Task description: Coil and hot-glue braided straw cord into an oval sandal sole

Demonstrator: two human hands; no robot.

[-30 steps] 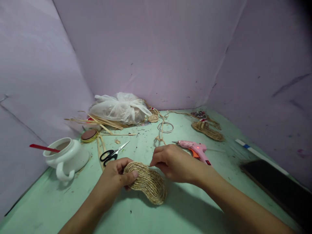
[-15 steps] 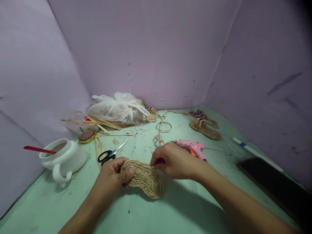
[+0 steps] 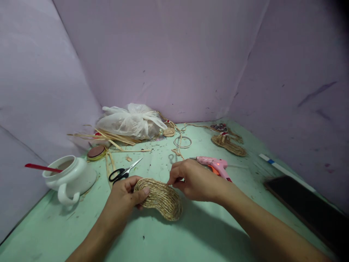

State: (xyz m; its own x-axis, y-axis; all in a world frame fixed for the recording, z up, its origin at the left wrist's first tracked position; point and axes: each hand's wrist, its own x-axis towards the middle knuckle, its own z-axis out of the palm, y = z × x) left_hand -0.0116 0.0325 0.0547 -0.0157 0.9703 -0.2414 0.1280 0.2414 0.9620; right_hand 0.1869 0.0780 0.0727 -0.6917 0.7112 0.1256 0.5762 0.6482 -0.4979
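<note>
While left hand [image 3: 124, 196] grips end, jute sole [image 3: 160, 198] lies diagonal, far-left to near-right.

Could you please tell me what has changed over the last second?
Very little: the left hand and right hand keep their grip on the woven straw sole, which edges slightly left with the view. Nothing was picked up or released; scissors and glue gun lie unmoved.

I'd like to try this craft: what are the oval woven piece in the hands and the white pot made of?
The tan oval woven mat looks like coiled jute or straw twine: matte, rough, ribbed rows. The white handled pot looks like glazed ceramic, smooth with a soft sheen, though plastic is possible.
</note>
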